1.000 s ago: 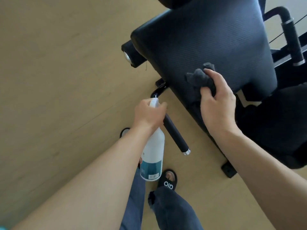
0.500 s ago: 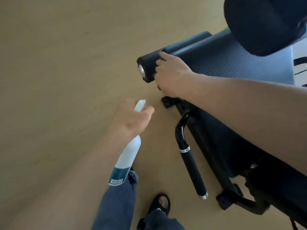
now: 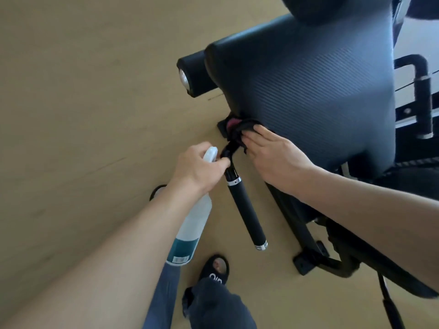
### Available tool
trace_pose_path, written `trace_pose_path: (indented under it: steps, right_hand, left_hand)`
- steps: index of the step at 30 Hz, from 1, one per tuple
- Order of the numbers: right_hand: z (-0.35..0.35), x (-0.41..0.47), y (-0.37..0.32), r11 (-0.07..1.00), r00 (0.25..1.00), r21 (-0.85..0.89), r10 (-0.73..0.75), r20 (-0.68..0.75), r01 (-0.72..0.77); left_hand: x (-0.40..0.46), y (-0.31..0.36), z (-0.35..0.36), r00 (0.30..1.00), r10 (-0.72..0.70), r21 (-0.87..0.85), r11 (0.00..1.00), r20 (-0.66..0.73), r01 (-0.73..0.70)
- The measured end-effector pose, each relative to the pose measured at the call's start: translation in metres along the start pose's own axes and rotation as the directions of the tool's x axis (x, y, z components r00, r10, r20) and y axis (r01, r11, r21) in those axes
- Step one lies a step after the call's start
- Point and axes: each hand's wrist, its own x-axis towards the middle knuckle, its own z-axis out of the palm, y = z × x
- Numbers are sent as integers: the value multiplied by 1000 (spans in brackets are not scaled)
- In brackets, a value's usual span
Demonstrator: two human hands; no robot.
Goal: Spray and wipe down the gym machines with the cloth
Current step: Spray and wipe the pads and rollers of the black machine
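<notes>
- At the lower front edge of the black seat pad (image 3: 308, 91), the right hand (image 3: 273, 157) presses the dark cloth (image 3: 240, 131) against the pad with its fingers laid out nearly straight over it.
- Just left of that hand, the left hand (image 3: 202, 169) grips the neck of the white spray bottle (image 3: 194, 229), which hangs tilted along the forearm, teal label lowest.
- Between the two hands runs the black handle bar (image 3: 247, 214), its bent top just beneath the cloth.
- Below, on the tan floor (image 3: 83, 103), a black sandal (image 3: 216, 269) shows.

Bare forearms, blue-grey trousers (image 3: 164, 293), and a black slide sandal (image 3: 216, 269) with white lettering.
</notes>
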Motion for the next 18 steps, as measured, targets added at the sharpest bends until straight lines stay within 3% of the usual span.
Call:
trace_pose_path:
  steps: [3,8,12,18]
  right_hand:
    - [17,-19,-19,1000,1000,-21,-4,17,4]
    - [33,-47,-44,996,991,-73,-50,120,59]
    - [44,-66,-58,992,985,-89,-72,155,86]
    - [66,-95,-78,987,960,92,-152,237,134]
  left_hand:
    - [-5,5,11,1000,8,23,1000,-20,-8]
    - [-4,-1,23,996,83,209,975,-38,-73]
    - [-2,-5,25,996,72,169,984,-53,-62]
    - [-1,-4,27,994,69,155,986,-82,-55]
